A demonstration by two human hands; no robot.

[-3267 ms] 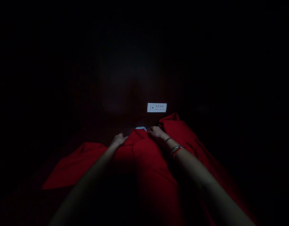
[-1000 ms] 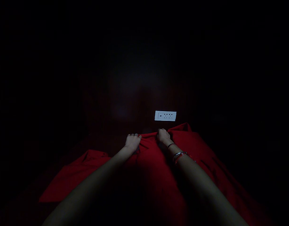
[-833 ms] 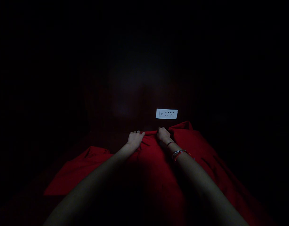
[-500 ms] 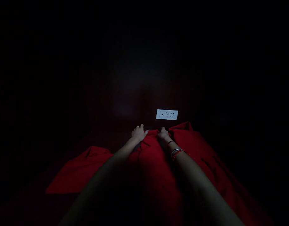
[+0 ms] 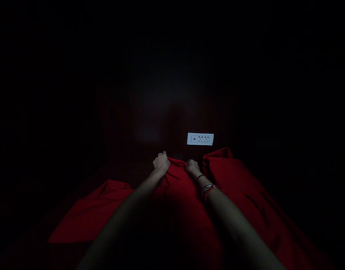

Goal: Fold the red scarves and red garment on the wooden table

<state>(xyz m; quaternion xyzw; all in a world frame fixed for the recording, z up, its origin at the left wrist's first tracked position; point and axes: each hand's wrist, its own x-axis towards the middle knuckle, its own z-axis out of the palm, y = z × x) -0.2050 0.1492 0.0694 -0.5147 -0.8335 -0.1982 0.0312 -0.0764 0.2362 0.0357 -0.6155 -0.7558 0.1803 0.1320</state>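
A red cloth (image 5: 183,195) stretches away from me in the middle of the head view, its far edge raised between my hands. My left hand (image 5: 161,163), with a ring on one finger, is closed on the left part of that edge. On the right part of the same edge, my right hand (image 5: 192,167) is closed too, with bracelets on its wrist. The cloth's near part sinks into shadow between my forearms.
A white socket panel (image 5: 200,139) is on the dark wall behind my hands. More red fabric (image 5: 237,172) lies to the right, with a raised fold at its far end. Another red fabric piece (image 5: 85,217) lies to the left. Deep darkness hides the surroundings.
My left hand has gone from spread fingers to a closed grip on the cloth edge. Both hands sit slightly lower in view, and the edge between them is pulled up more.
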